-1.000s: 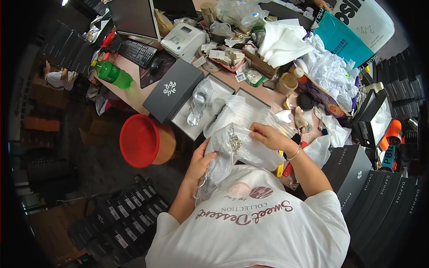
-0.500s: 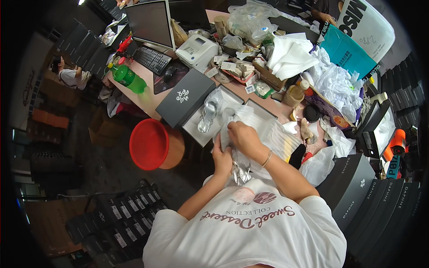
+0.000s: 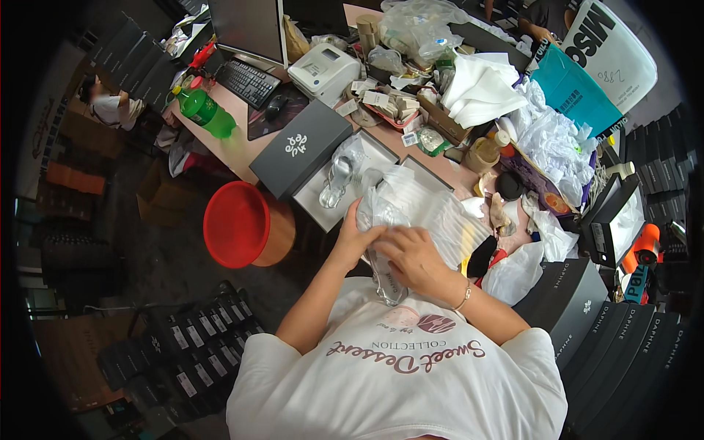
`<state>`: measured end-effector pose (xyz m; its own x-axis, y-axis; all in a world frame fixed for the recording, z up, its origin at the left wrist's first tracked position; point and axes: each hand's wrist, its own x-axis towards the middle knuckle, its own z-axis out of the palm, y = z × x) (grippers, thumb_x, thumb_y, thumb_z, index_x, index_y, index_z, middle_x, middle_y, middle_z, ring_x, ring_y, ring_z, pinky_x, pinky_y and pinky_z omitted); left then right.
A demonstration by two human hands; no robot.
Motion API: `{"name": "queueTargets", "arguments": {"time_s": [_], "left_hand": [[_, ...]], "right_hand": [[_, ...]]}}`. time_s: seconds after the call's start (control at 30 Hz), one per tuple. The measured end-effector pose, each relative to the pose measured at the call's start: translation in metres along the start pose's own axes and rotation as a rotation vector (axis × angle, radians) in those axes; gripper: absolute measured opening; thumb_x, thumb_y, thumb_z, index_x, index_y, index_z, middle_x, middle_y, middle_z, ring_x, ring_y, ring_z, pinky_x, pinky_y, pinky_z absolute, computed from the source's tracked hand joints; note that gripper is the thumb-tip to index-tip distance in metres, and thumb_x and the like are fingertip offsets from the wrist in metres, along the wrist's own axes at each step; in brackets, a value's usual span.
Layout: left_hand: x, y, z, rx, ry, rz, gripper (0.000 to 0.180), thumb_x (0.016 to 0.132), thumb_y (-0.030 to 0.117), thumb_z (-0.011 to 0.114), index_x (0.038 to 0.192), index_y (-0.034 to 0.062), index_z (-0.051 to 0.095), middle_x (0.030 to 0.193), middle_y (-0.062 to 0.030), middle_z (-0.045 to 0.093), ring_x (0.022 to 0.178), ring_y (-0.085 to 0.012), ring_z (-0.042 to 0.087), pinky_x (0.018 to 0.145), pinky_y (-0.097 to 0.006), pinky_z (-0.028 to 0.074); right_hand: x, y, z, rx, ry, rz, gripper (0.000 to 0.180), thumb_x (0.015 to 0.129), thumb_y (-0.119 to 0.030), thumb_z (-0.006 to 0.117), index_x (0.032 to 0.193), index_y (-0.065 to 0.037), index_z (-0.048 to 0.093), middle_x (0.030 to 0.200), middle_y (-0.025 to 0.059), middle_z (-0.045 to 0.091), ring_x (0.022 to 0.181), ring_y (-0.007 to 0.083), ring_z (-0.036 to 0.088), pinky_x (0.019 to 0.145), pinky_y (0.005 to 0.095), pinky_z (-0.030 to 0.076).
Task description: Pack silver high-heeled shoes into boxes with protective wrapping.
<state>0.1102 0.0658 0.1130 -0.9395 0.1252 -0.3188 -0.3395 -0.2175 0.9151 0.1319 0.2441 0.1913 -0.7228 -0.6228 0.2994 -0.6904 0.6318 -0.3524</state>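
Close to my chest I have a silver sandal (image 3: 389, 284), partly inside a clear plastic bag (image 3: 375, 199). My left hand (image 3: 357, 236) is closed around its left side, thumb on top. My right hand (image 3: 416, 258) is curled over the middle of the sandal from the right, so part of it is hidden. Beyond my hands lies an open shoe box (image 3: 317, 213) holding another silver sandal (image 3: 337, 180) in clear plastic. The dark grey box lid (image 3: 304, 147) rests at its far left side. White tissue paper (image 3: 429, 209) spreads out on the right.
A red bin (image 3: 236, 224) stands left of the table. Farther back are a green bottle (image 3: 205, 111), a keyboard (image 3: 248, 82) and a label printer (image 3: 325, 71). Crumpled plastic (image 3: 554, 132) fills a container on the right. Shoe boxes (image 3: 565, 308) are stacked at my right.
The sandal has become more visible between my hands, its sole end nearer my chest. My right hand has moved down from the wrapping onto the sandal. The view has shifted slightly.
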Motion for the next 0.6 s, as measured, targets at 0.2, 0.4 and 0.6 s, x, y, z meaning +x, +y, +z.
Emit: {"name": "queueTargets", "arguments": {"time_s": [0.2, 0.4, 0.6], "left_hand": [[0.003, -0.003, 0.002, 0.116, 0.003, 0.033, 0.074, 0.078, 0.003, 0.067, 0.140, 0.0018, 0.025, 0.128, -0.0150, 0.046, 0.115, -0.0207, 0.048, 0.095, -0.032, 0.044], [0.001, -0.003, -0.011, -0.002, -0.019, -0.022, 0.070, 0.079, -0.004, 0.058, 0.140, 0.0010, 0.024, 0.130, -0.0130, 0.046, 0.116, -0.0201, 0.049, 0.098, -0.032, 0.040], [-0.003, -0.012, -0.011, 0.026, -0.051, 0.064, 0.072, 0.077, -0.006, 0.053, 0.141, 0.0006, 0.021, 0.131, -0.0142, 0.042, 0.119, -0.0209, 0.045, 0.101, -0.032, 0.037]], "right_hand": [[-0.004, 0.029, 0.006, 0.430, -0.160, 0.264, 0.030, 0.074, -0.008, 0.061, 0.104, 0.000, 0.061, 0.083, 0.0184, 0.058, 0.072, 0.0358, 0.059, 0.066, 0.0409, 0.049], [0.009, 0.000, 0.015, 0.271, -0.197, 0.083, 0.017, 0.076, -0.013, 0.059, 0.091, -0.006, 0.063, 0.084, 0.0121, 0.060, 0.080, 0.0283, 0.061, 0.073, 0.0399, 0.044], [0.004, 0.017, 0.029, 0.102, -0.339, -0.005, 0.029, 0.073, -0.017, 0.066, 0.101, -0.015, 0.059, 0.086, 0.0047, 0.060, 0.090, 0.0192, 0.056, 0.077, 0.0367, 0.037]]}}
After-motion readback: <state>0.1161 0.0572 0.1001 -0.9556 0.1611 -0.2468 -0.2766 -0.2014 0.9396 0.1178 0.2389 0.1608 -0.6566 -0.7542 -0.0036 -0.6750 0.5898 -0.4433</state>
